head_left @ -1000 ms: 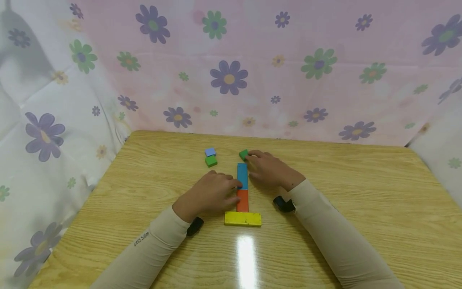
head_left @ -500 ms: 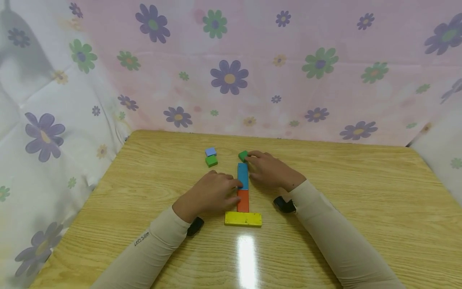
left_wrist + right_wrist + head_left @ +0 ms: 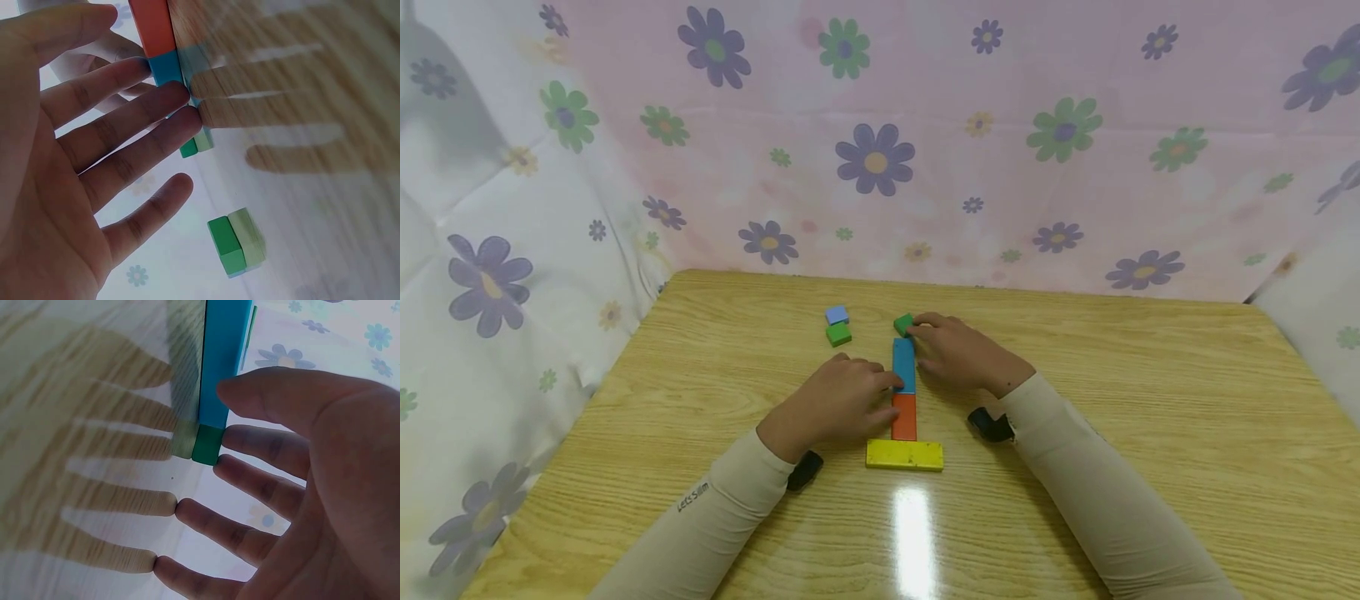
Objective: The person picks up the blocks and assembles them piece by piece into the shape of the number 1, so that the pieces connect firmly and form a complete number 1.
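Note:
A yellow block (image 3: 905,455) lies crosswise on the table. From its middle a red block (image 3: 905,417) and a blue block (image 3: 903,364) run away end to end in a line. My left hand (image 3: 831,400) lies beside that line, fingers extended, its fingertips touching the blue block's left side. At the far end sits a small green block (image 3: 903,325), tilted slightly in the head view. The index and middle fingertips of my right hand (image 3: 966,354) touch that green block (image 3: 207,445), with the thumb near the blue block (image 3: 222,369). Neither hand grips anything.
Left of the line, a second green block (image 3: 838,334) lies against a light blue block (image 3: 837,315). Black wrist mounts (image 3: 990,424) show at both sleeves. Flowered cloth (image 3: 925,167) hangs behind the wooden table (image 3: 1075,350).
The green block at the far end has shifted slightly left, with my right fingertips following it. My left hand and the long blocks stay put.

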The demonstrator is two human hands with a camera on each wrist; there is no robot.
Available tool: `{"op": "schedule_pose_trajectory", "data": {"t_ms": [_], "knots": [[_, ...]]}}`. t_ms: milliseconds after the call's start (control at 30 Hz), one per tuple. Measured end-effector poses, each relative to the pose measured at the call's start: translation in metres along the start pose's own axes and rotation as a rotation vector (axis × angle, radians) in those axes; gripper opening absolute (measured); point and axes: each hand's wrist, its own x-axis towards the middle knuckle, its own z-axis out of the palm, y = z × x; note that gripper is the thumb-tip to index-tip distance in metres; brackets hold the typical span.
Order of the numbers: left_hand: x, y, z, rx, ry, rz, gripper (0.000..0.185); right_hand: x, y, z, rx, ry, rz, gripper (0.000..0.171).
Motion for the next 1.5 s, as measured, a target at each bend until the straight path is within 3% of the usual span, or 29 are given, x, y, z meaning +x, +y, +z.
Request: {"op": "schedule_pose_trajectory", "data": {"t_ms": [1500], "knots": [[0.0022, 0.0007, -0.0017, -0.007, -0.016, -0.009, 0.035, 0.0024, 0.0024, 0.0012, 0.036, -0.012, -0.003, 0.046]]}}
